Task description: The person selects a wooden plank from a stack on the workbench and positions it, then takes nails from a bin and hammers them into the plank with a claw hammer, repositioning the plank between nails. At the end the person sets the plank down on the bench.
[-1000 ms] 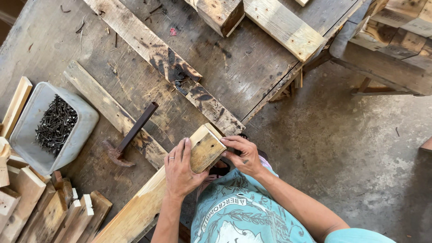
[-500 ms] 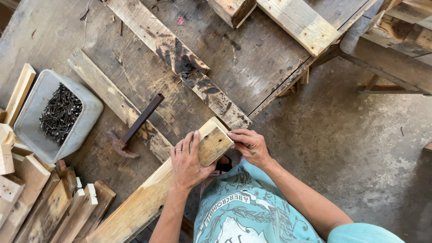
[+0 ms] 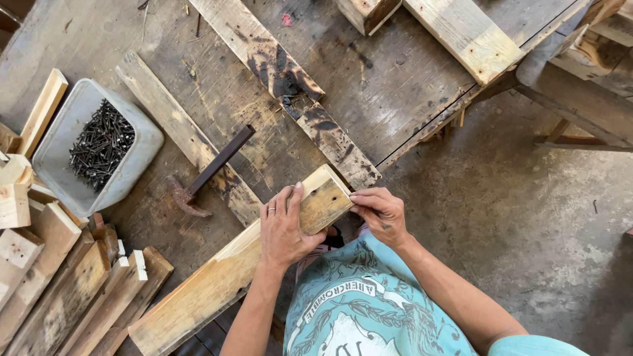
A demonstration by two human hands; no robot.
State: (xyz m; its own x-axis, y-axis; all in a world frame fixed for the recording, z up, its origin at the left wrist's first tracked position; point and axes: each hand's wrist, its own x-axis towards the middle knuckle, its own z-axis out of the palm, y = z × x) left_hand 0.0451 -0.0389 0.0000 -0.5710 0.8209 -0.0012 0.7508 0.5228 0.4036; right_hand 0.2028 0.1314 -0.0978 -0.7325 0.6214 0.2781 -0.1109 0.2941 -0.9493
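Far left edge: a stack of short pale wooden offcuts (image 3: 26,224), some with rough sawn ends, piled against the worn dark wooden workbench (image 3: 217,86).

Just right of them: a grey plastic tub (image 3: 142,142) with rounded corners, holding a heap of dark steel nails (image 3: 99,142).

Next right: a rusty iron hammer (image 3: 208,173) lying flat on the bench, head low and to the left, handle slanting up to the right. It crosses a weathered grey slat (image 3: 178,132) that lies on a diagonal.

Centre: a long scorched plank with black burn marks (image 3: 283,72) runs diagonally down from the top toward the hands.

Below it: a long pale timber plank (image 3: 211,290) rests along the near bench edge, rising to the right. A small square pale wood block (image 3: 324,201) sits at its upper end, between both hands.

Left hand (image 3: 285,227): fingers spread wide, palm down, pressed over the plank and the block's left side; ring on one finger.

Right hand (image 3: 379,212): fingers curled narrow, tips touching the block's right edge. Whether it pinches anything small cannot be told.

Right: bare stained concrete floor (image 3: 521,231).

Top right: a pale pallet board (image 3: 465,36) lies on the bench; beyond the bench corner, a rough wooden frame (image 3: 587,99).
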